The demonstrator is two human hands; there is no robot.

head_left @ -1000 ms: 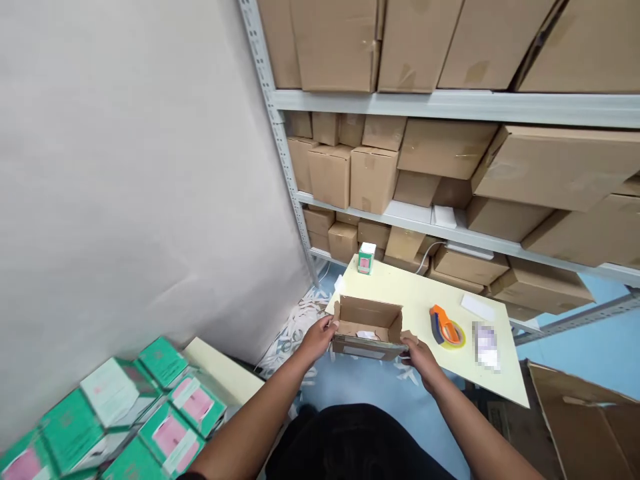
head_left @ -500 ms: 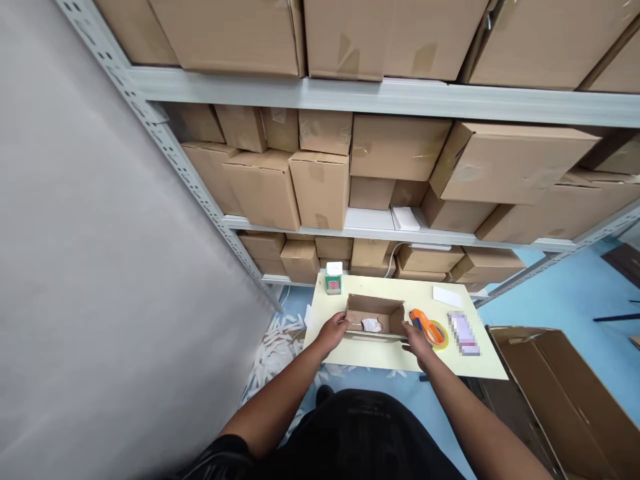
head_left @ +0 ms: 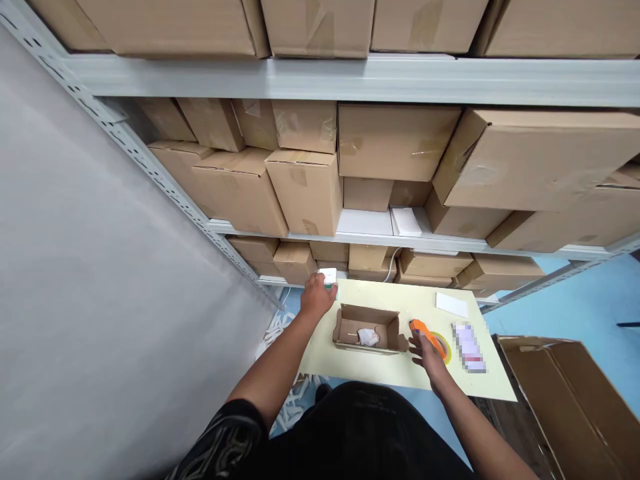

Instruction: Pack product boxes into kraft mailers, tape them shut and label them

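Note:
At the table's far left corner, my left hand (head_left: 319, 297) is closed around a small green and white box (head_left: 328, 275); my fingers cover most of it. An open cardboard box (head_left: 345, 341) stands on the pale yellow table (head_left: 320, 363), with a crumpled white piece (head_left: 369, 337) lying inside. Just right of that carton hovers my right hand (head_left: 427, 357), fingers spread and holding nothing. Close beside it lie an orange tape dispenser (head_left: 423, 329) and a roll of yellow tape (head_left: 447, 347).
A white card (head_left: 451, 305) and a blurred purple item (head_left: 469, 348) lie on the table's right side. Behind it rises a metal rack (head_left: 320, 79) packed with cartons. A large open carton (head_left: 575, 387) stands at right; white scraps (head_left: 295, 400) litter the floor at left.
Both hands have let go of the open cardboard box. My left hand has moved up and left onto the green and white box; my right hand has shifted slightly right and opened.

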